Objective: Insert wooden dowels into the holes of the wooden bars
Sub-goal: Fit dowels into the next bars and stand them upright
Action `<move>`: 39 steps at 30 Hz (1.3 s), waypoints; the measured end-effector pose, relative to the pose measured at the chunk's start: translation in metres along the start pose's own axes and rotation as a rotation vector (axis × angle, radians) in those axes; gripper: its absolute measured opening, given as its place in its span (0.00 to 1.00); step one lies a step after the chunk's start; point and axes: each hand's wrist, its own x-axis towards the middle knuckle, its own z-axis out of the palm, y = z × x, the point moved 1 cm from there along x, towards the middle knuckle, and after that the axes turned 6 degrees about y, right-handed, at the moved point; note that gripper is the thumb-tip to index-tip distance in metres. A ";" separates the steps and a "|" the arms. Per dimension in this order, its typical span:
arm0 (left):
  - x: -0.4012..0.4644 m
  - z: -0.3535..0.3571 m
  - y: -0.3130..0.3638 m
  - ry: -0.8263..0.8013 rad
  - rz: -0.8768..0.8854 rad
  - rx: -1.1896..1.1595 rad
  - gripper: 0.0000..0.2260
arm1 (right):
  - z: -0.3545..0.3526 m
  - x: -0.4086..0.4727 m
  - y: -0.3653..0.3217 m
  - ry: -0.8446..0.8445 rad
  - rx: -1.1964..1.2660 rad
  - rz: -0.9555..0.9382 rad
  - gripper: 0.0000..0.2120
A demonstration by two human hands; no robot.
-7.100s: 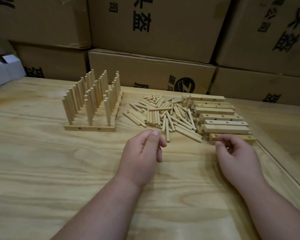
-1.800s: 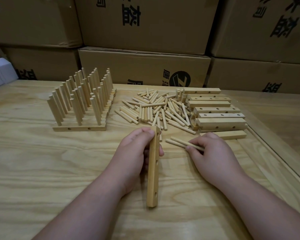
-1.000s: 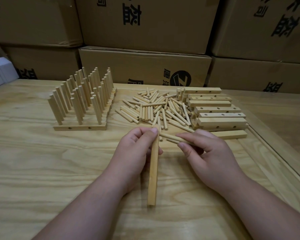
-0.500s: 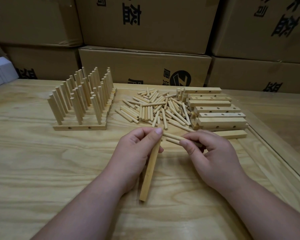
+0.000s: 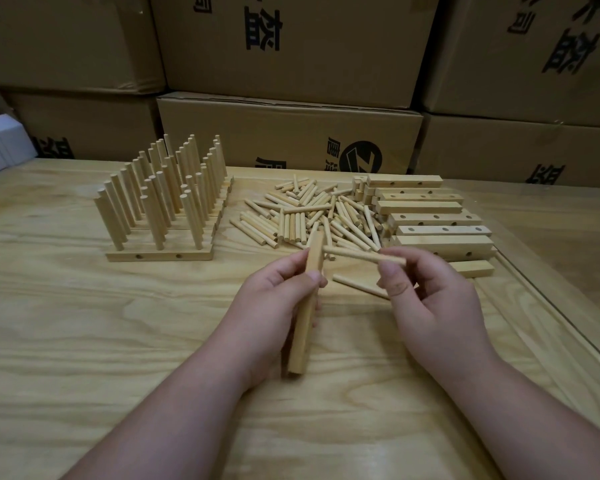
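Bare table [image 5: 84,341] lies open left of the loose dowel pile [image 5: 309,216]; finished pegged bars [image 5: 160,202] block its far left, stacked bars [image 5: 430,216] its right.

From my seat, the bar [image 5: 305,306] I hold is pale yellow-tan wood, plain. The dowel [image 5: 362,255] is the same light tan, as are the loose dowels [image 5: 309,216] and the stacked bars [image 5: 430,220], whose holes show dark. The table [image 5: 84,341] is blond wood with broad wavy brown grain. The boxes [image 5: 291,46] behind are brown cardboard with black print. A small box [image 5: 0,147] at far left looks white, perhaps greyish.
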 end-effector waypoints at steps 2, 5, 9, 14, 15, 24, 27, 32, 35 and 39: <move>0.003 0.000 0.003 0.039 -0.053 -0.161 0.11 | -0.002 0.001 0.002 0.017 0.015 0.038 0.16; 0.007 -0.003 0.006 0.069 -0.092 -0.344 0.11 | -0.002 0.004 0.009 -0.005 -0.164 0.081 0.13; 0.009 -0.005 0.006 0.083 -0.105 -0.403 0.10 | 0.002 0.004 0.019 -0.223 -0.562 0.110 0.14; 0.011 -0.006 0.003 0.156 -0.104 -0.383 0.08 | 0.002 0.004 0.019 -0.240 -0.621 0.103 0.03; 0.011 -0.006 0.004 0.166 -0.110 -0.368 0.08 | 0.002 0.004 0.018 -0.217 -0.589 0.092 0.03; 0.010 -0.005 0.004 0.171 -0.119 -0.325 0.13 | 0.003 -0.004 -0.002 -0.223 -0.200 -0.103 0.06; 0.010 -0.005 0.002 0.153 -0.099 -0.301 0.14 | 0.003 -0.004 -0.003 -0.243 -0.180 -0.148 0.06; 0.010 -0.006 -0.002 0.131 -0.061 -0.203 0.10 | 0.003 -0.003 -0.005 -0.235 -0.125 -0.223 0.07; 0.010 -0.006 -0.004 0.125 -0.047 -0.190 0.07 | 0.002 -0.003 -0.008 -0.215 -0.103 -0.279 0.07; 0.010 -0.005 -0.005 0.136 -0.024 -0.154 0.09 | 0.002 -0.004 -0.011 -0.166 -0.079 -0.354 0.07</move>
